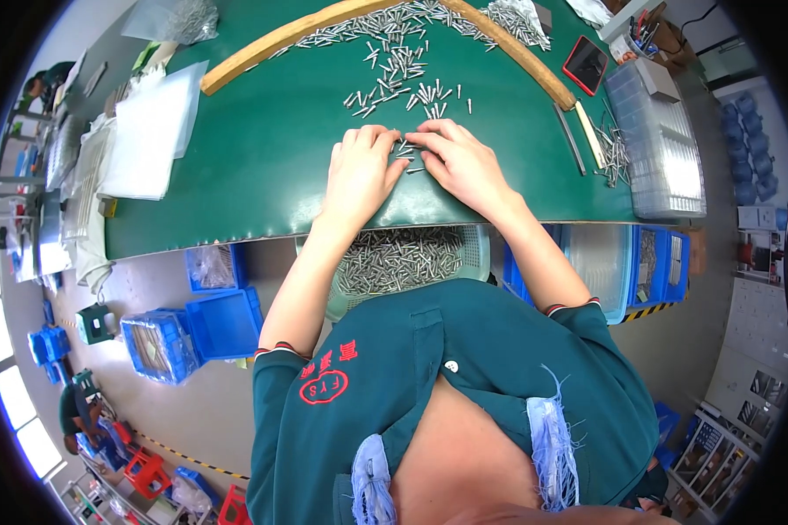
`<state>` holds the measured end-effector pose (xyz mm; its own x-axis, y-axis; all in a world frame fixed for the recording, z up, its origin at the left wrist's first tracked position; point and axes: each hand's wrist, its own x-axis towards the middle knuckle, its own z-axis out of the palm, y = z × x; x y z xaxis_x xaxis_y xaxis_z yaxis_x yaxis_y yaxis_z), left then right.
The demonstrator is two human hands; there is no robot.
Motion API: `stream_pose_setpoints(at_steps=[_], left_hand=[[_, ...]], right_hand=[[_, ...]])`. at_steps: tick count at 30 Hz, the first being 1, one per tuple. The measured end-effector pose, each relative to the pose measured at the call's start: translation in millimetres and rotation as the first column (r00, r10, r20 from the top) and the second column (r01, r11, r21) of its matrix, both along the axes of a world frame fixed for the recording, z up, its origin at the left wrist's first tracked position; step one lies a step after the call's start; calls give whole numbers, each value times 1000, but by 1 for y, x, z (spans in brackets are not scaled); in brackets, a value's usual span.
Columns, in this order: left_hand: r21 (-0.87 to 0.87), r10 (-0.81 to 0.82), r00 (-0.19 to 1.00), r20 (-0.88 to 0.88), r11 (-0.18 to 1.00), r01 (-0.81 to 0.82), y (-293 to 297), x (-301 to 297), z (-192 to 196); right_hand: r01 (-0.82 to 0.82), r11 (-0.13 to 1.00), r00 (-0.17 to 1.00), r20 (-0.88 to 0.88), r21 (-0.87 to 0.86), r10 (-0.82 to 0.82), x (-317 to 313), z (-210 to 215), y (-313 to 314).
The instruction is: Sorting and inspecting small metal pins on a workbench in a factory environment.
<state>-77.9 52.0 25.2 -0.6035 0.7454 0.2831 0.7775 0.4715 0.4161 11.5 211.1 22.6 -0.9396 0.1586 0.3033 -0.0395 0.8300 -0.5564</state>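
Note:
On the green tabletop, my left hand and my right hand face each other near the front edge. Several small silver metal pins lie in the gap between them. Both hands have thumb and forefinger apart, with fingertips down at the pins. Just beyond my fingers is a loose cluster of the same pins. A trail of them leads back to a larger heap. The undersides of my fingers are hidden.
A bent wooden strip borders the heap. To the right are a red-edged phone, a metal rod and clear plastic boxes. Plastic bags lie left. Below the edge sits a pale green basket of pins.

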Motion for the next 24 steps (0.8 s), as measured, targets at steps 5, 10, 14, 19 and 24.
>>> stream_pose_setpoints(at_steps=[5, 10, 14, 19, 24], left_hand=[[-25, -55, 998, 6, 998, 55, -6, -2, -3], [64, -72, 992, -107, 995, 79, -5, 5, 4], [51, -143, 985, -96, 988, 148, 1, 4, 1], [20, -138, 990, 10, 990, 137, -4, 8, 5], [9, -169, 972, 163, 985, 170, -16, 10, 3]], right_hand=[[-25, 999, 994, 107, -42, 29, 5, 4, 5], [-50, 991, 994, 87, -124, 61, 15, 11, 0], [-7, 1000, 991, 135, 21, 4, 22, 12, -10], [4, 998, 991, 131, 61, -11, 29, 10, -12], [-1, 1000, 988, 155, 23, -3, 28, 11, 1]])
